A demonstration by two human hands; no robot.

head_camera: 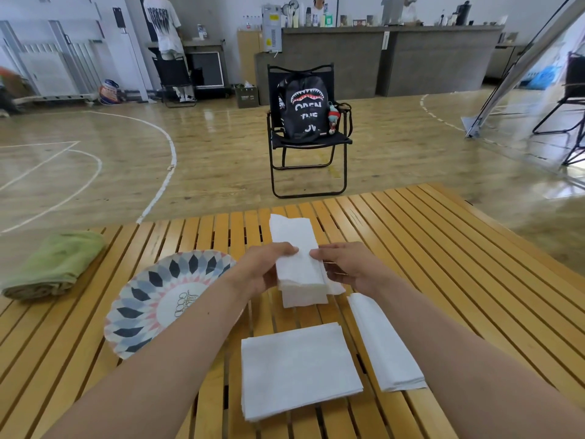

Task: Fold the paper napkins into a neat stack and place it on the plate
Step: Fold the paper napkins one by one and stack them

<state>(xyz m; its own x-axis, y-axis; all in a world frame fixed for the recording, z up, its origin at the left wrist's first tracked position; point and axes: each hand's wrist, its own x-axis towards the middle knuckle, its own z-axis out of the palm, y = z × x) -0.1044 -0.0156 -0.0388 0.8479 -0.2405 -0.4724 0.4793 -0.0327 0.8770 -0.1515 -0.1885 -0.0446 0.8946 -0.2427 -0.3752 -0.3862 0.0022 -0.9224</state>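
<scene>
Your left hand point(262, 268) and right hand point(346, 267) both pinch the long folded white paper napkin point(296, 245) over the middle of the slatted wooden table point(418, 248). Your left forearm point(190, 331) hides the right rim of the patterned round plate point(148, 299).

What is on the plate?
Nothing lies on the part of the plate that shows; only its printed pattern is there. The left forearm crosses over its right side and covers that part, so I cannot see what lies there.
</scene>
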